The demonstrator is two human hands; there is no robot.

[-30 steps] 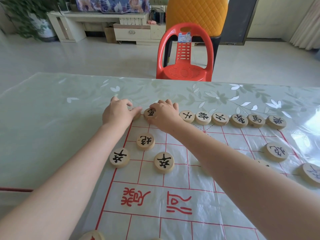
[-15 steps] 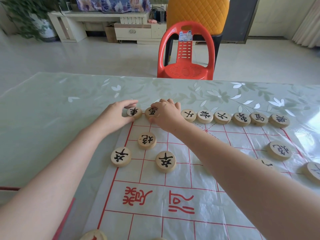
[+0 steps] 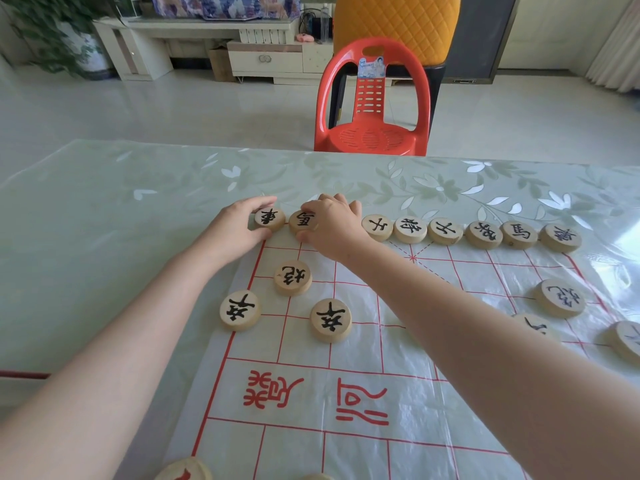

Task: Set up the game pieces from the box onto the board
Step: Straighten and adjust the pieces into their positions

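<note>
A thin plastic board point(image 3: 363, 403) with a red grid lies on the table. Round wooden pieces with black characters line its far edge. My left hand point(image 3: 235, 226) pinches the corner piece point(image 3: 270, 218) between thumb and fingers. My right hand point(image 3: 332, 223) rests over the second piece point(image 3: 303, 221), fingers curled around it, and hides whatever lies just right of it. Several pieces point(image 3: 410, 229) continue the row to the right. Three more pieces point(image 3: 292, 277) point(image 3: 240, 310) point(image 3: 330, 319) sit on grid points nearer me.
A red plastic chair point(image 3: 372, 105) stands beyond the far table edge. More pieces lie at the right side point(image 3: 560, 298) and one red-marked piece point(image 3: 183, 471) at the bottom. The table has a green floral cover point(image 3: 104, 220).
My left hand has slid back to the left, uncovering the corner piece, which it now pinches. My right hand has stayed on the second piece.
</note>
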